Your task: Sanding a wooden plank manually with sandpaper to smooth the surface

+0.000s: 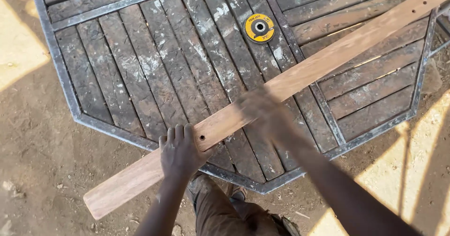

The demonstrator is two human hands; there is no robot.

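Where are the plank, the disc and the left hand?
plank [328, 60], head view, bare middle of its face.
disc [259, 28], head view, hub.
left hand [180, 151], head view, back of hand, gripping the plank.

round yellow-and-black label on the grinding disc [259, 28], upper table middle

A weathered bench [154, 62] of dark, paint-flecked wooden slats in a grey metal frame stood on bare dirt ground [42, 161]. Strong sunlight fell in bright patches at the upper left and lower right, with narrow shadows crossing the latter.
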